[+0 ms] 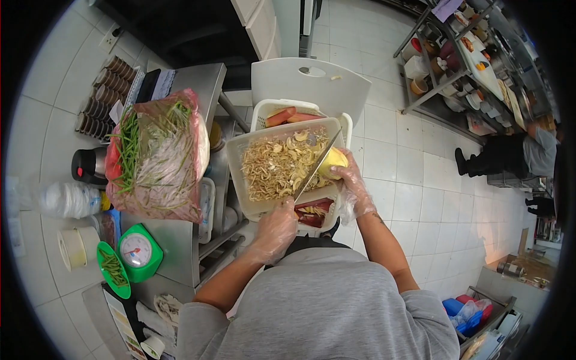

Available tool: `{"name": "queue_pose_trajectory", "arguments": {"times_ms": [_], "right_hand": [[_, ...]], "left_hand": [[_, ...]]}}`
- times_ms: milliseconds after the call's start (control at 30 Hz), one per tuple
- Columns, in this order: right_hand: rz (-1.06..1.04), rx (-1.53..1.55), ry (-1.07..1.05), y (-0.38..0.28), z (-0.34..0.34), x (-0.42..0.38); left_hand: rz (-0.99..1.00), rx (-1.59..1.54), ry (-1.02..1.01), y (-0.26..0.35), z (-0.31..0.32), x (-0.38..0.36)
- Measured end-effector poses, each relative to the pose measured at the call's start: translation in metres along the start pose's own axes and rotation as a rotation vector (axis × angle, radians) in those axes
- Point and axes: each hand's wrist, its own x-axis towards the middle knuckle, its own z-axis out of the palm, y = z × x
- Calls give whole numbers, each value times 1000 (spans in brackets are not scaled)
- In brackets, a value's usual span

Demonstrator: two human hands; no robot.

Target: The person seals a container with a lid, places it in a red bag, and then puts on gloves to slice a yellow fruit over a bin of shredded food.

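Note:
My left hand [275, 233], in a clear plastic glove, is closed round the handle of a long knife [317, 166]. The blade slants up and right, against or very near a pale yellow banana blossom [333, 161]. Around that blossom my gloved right hand [355, 191] is closed. Beneath both hands is a white plastic tub [239, 180] holding a heap of shredded blossom [273, 165]. Reddish outer petals [281, 116] show in a white basket [260, 112] behind the tub, and more red petals [313, 213] lie near its front edge. The knife handle is mostly hidden.
A white chair [342, 90] stands beyond the tub. On the steel table [174, 249] at left are a pink plastic bag of green beans [159, 156], a green scale [139, 252] and a green dish [113, 270]. Shelving [444, 78] and another person [510, 155] are at right.

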Motion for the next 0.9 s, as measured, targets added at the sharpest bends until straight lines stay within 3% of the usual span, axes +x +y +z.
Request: {"name": "queue_pose_trajectory", "arguments": {"times_ms": [167, 467, 567, 633, 767, 900], "right_hand": [[-29, -18, 28, 9, 3, 2], [26, -13, 40, 4, -1, -4], [61, 41, 85, -1, -8, -5], [41, 30, 107, -9, -6, -9], [-50, 108, -14, -10, -5, -16], [-31, 204, -100, -15, -5, -17]], "left_hand": [[-52, -61, 50, -1, 8, 18], [42, -228, -64, -25, 5, 29], [185, 4, 126, -40, 8, 14], [101, -111, 136, -43, 12, 7], [-22, -300, 11, -37, -7, -5], [36, -229, 150, -38, -13, -11]]}}
